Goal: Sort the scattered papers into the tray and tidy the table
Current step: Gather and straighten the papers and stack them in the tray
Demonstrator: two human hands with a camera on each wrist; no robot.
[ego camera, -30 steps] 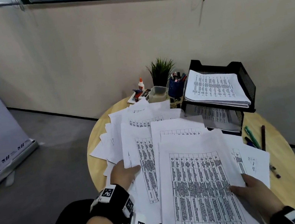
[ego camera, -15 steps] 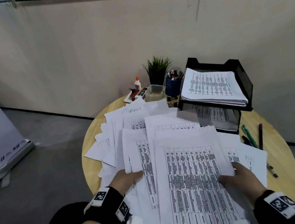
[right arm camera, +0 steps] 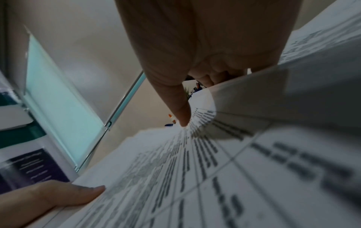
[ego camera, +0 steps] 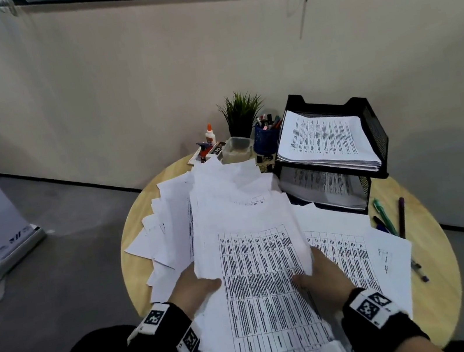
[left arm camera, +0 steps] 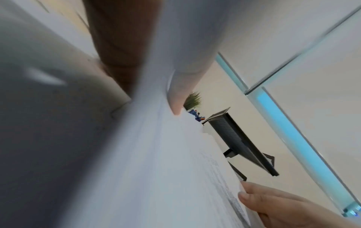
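left hand (ego camera: 193, 286) and right hand (ego camera: 322, 276) grip opposite edges of a paper stack (ego camera: 257, 263), thumbs on top, over the table (ego camera: 440, 288); tray (ego camera: 371, 134) behind

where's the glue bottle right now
In the head view the glue bottle stands at the table's far edge by the wall, just left of the potted plant and beyond the scattered papers.

Left hand (ego camera: 192, 287) and right hand (ego camera: 322, 273): fingers hidden beneath papers (ego camera: 257, 263). Print illegible. Left-wrist view heavily blurred.
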